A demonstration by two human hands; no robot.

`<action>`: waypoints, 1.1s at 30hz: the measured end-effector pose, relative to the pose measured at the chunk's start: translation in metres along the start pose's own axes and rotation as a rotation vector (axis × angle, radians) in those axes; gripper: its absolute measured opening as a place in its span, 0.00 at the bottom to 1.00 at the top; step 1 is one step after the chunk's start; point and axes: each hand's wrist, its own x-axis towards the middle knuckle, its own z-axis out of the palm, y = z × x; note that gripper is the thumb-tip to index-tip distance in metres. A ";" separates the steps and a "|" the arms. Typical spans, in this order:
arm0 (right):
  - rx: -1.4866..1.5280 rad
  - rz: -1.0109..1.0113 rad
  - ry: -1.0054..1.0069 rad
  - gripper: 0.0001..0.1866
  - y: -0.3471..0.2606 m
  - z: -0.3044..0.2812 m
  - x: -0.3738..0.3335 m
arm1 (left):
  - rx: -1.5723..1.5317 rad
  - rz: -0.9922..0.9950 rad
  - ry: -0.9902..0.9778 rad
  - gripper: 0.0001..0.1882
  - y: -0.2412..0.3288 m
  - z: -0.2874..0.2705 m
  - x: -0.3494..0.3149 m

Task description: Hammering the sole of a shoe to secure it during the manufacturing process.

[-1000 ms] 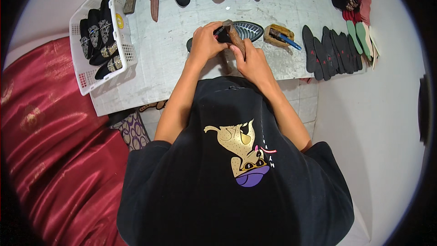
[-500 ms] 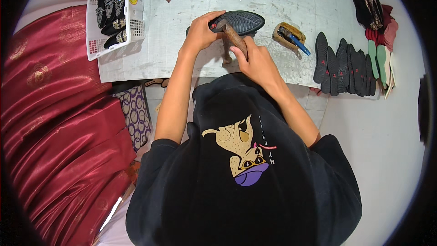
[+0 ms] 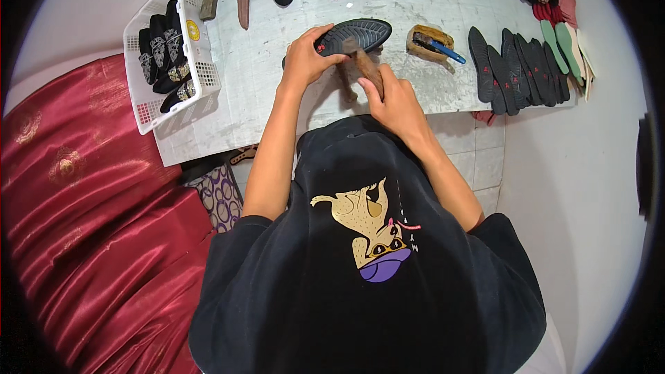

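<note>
Upper centre of frame: left hand (image 3: 307,61) grips black sole (image 3: 361,32) at left end; right hand (image 3: 400,105) grips hammer (image 3: 370,73) by handle.

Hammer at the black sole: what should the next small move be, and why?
Probably a light tap on the sole: the right hand grips the hammer by its handle, the blurred head is at the sole's near edge, contact unclear, and the left hand holds the sole's left end.
</note>
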 end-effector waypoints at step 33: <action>-0.112 0.061 0.107 0.22 -0.011 0.031 0.002 | 0.186 0.121 0.020 0.48 -0.004 -0.003 0.000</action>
